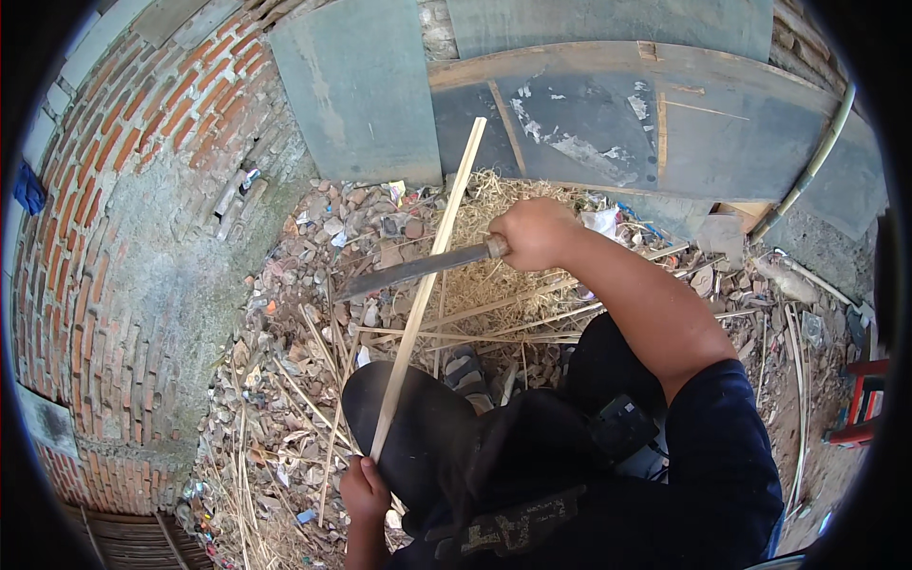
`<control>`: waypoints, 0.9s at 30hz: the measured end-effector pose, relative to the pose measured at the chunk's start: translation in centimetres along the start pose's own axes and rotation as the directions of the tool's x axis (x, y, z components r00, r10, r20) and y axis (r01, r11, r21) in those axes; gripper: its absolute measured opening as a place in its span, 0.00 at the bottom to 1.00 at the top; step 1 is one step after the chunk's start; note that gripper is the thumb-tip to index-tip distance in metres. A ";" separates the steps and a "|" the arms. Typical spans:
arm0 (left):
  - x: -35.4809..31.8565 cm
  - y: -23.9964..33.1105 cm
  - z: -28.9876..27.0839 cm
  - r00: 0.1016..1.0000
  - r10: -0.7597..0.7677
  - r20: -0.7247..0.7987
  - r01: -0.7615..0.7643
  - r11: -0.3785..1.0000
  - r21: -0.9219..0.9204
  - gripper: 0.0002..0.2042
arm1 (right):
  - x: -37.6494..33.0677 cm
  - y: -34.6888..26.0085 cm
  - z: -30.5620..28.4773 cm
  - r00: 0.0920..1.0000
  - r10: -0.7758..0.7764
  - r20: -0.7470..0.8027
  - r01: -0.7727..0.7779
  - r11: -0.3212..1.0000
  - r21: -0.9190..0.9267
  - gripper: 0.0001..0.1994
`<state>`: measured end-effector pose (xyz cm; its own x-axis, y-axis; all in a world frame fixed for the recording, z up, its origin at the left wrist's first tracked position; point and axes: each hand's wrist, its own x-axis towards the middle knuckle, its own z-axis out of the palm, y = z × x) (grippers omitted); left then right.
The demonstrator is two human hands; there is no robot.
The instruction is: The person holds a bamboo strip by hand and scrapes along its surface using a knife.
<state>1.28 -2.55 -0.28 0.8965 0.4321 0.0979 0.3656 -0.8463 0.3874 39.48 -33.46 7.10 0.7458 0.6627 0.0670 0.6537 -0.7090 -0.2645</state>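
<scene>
My right hand (538, 234) is closed round the wooden handle of a machete (413, 273), whose long dark blade points left. The blade crosses a pale bamboo strip (425, 290); whether its edge touches the strip I cannot tell. Low in the view, my left hand (365, 488) grips the near end of that strip. From there the strip slants up and away past my dark-clothed knee (394, 404), its far end in front of the grey boards. Beneath the machete lies a heap of thin pale shavings (499, 271).
Rubble and litter cover the ground (285, 342), with several loose strips (313, 413) across it. A brick wall (104, 313) rises at left. Grey panels (589, 119) line the far side, with a pole (807, 176) leaning at right. A red object (858, 404) stands at the right edge.
</scene>
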 end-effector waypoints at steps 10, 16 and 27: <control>0.0 -0.1 -0.1 1.000 -0.003 -0.018 0.004 0.999 0.037 0.21 | 1.5 3.5 1.5 0.975 0.217 0.048 -0.222 0.954 0.201 0.13; -0.1 -0.5 0.2 1.000 0.006 -0.028 -0.004 0.999 0.054 0.20 | -0.1 0.6 -0.8 0.983 0.167 0.072 -0.178 0.965 0.191 0.12; 0.0 -0.7 0.5 0.998 0.034 -0.044 -0.034 0.999 0.002 0.20 | 1.4 3.0 0.1 0.978 0.201 0.065 -0.211 0.935 0.285 0.11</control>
<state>1.17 -2.08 -1.02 0.8966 0.4163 0.1508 0.3355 -0.8610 0.3822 42.48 -34.60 6.28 0.8519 0.5213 -0.0501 0.4177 -0.7340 -0.5356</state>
